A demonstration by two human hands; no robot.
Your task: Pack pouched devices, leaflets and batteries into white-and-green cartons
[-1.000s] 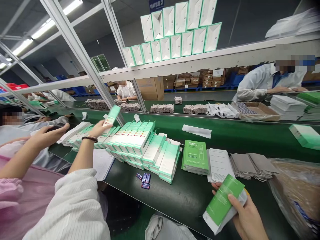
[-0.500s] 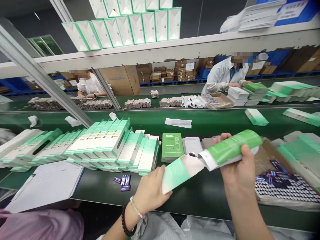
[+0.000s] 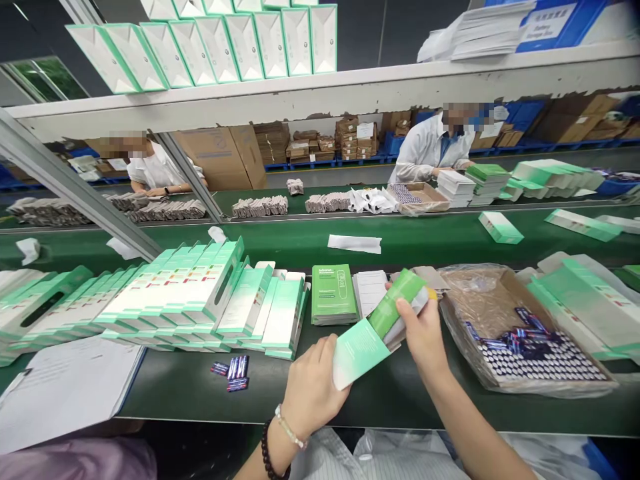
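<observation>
My left hand (image 3: 316, 381) is wrapped round the lower end of a green and white box (image 3: 361, 352), tilted up to the right. A rolled green booklet (image 3: 399, 303) sits partly inside the box's open upper end. My right hand (image 3: 421, 328) grips the booklet's outer part, along with something white beside it. Just behind the box lie a stack of green booklets (image 3: 334, 293) and a stack of white leaflets (image 3: 371, 289).
Stacked green and white boxes (image 3: 173, 287) stand left, near loose batteries (image 3: 237, 372) and a clipboard with papers (image 3: 70, 387). A battery tray (image 3: 470, 357) is at right. Two people work beyond the green belt (image 3: 280, 243). A shelf (image 3: 280, 100) crosses above.
My right hand has moved left and down, and the green booklet has entered the box's open end. The view has shifted, showing more of the battery tray.
</observation>
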